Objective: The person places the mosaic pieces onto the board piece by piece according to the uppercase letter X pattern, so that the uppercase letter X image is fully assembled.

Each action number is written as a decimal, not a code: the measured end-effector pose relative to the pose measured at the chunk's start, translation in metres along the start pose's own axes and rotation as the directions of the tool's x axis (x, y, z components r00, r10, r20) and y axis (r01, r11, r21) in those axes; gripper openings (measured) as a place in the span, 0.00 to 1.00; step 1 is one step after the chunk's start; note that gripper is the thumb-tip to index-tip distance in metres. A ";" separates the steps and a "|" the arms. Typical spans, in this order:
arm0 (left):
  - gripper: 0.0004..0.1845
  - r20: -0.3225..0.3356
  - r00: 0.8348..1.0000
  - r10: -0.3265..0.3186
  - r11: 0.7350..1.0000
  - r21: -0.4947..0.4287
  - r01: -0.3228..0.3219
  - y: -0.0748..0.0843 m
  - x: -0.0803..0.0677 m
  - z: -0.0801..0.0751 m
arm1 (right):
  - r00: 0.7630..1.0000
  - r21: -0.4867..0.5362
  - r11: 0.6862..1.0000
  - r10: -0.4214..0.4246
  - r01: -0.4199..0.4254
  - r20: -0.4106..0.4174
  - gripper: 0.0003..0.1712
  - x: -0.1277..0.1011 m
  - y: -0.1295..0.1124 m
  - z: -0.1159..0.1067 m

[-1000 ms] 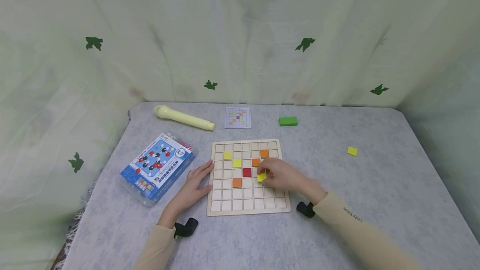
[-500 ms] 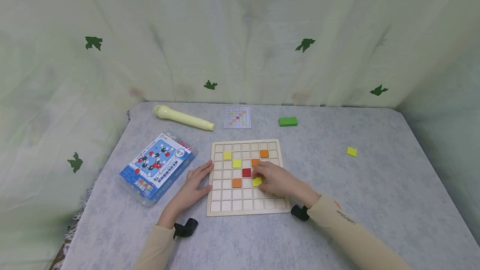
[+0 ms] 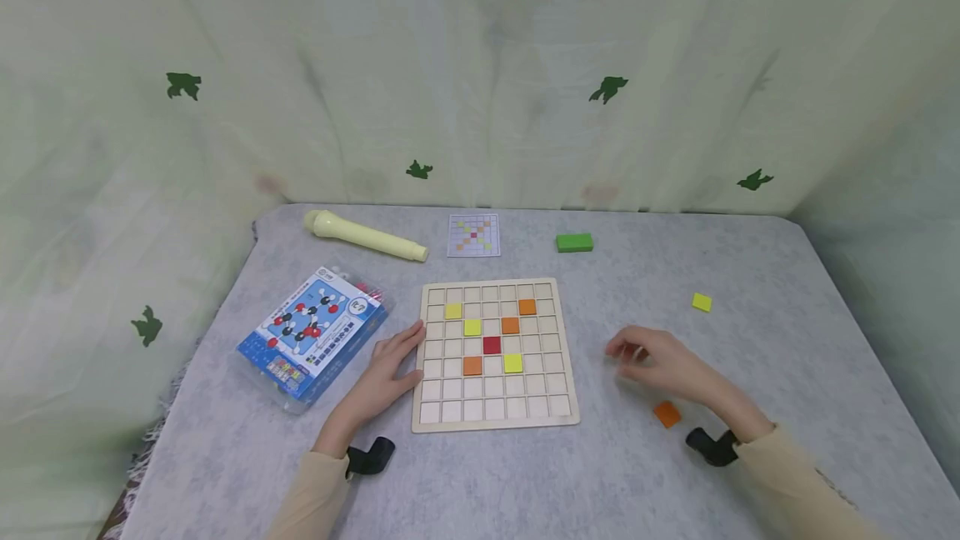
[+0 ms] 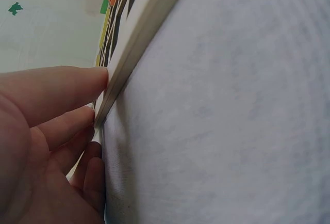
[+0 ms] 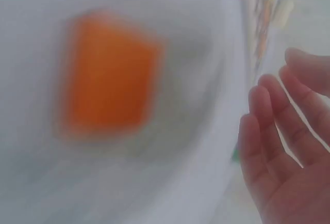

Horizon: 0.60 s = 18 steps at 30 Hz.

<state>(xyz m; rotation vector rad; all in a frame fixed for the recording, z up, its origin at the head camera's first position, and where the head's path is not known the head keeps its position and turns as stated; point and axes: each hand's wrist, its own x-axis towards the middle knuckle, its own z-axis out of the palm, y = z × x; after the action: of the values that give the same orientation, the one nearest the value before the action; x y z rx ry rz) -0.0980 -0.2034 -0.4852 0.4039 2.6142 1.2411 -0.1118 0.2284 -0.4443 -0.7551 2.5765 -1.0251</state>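
Note:
A wooden grid board [image 3: 495, 427] lies flat at the middle of the table, with yellow, orange and red square tiles in some of its cells. One yellow tile [image 3: 513, 363] sits in a cell to the lower right of the red tile [image 3: 491, 345]. My left hand [image 3: 386, 373] rests against the board's left edge, and its thumb and fingertips touch that edge in the left wrist view. To the right of the board, my right hand [image 3: 660, 363] is over the table with loosely bent fingers and holds nothing. A loose orange tile [image 3: 667, 414] lies just below it.
Another yellow tile [image 3: 701, 302] lies farther right. Behind the board are a small printed pattern card [image 3: 473, 236], a green block [image 3: 574, 242] and a pale yellow microphone-shaped stick [image 3: 367, 236]. A blue-and-white box [image 3: 311, 336] with molecule pictures stands left of my left hand.
My right hand has set the yellow tile into a cell, let go of it and moved right, off the board. The loose orange tile has come into full view. My left hand stays put.

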 end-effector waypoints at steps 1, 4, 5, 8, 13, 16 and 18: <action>0.35 0.001 1.000 0.002 1.000 0.003 -0.002 0.000 0.000 0.000 | 1.000 0.002 1.000 0.006 -0.006 0.003 0.11 -0.008 0.005 -0.003; 0.35 -0.001 1.000 0.009 1.000 0.004 -0.009 -0.001 0.000 0.000 | 0.998 0.027 0.999 0.040 -0.042 0.044 0.12 -0.030 0.018 -0.009; 0.35 -0.001 1.000 0.011 1.000 0.005 -0.011 -0.001 0.000 0.000 | 0.997 0.037 0.998 0.051 -0.053 0.066 0.12 -0.036 0.021 -0.010; 0.35 -0.005 1.000 0.016 1.000 0.004 -0.016 -0.001 0.000 0.000 | 0.992 0.044 0.998 0.049 -0.054 0.120 0.14 -0.052 0.028 -0.009; 0.35 -0.004 1.000 0.013 1.000 0.003 -0.013 -0.001 0.000 0.000 | 0.991 -0.014 1.000 -0.006 0.008 0.131 0.19 -0.061 0.032 -0.002; 0.34 -0.001 1.000 0.009 1.000 0.001 -0.009 -0.001 0.000 0.000 | 0.994 -0.067 0.998 0.015 -0.008 0.108 0.19 -0.060 0.030 0.002; 0.34 -0.002 1.000 0.006 1.000 0.002 -0.006 -0.001 0.000 0.000 | 0.995 -0.103 0.994 0.037 -0.027 0.090 0.18 -0.057 0.028 0.004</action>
<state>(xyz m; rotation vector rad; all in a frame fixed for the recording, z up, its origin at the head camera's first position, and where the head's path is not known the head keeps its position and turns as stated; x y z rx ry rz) -0.0979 -0.2039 -0.4861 0.4120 2.6176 1.2418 -0.0730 0.2749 -0.4641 -0.7646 2.5689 -0.8351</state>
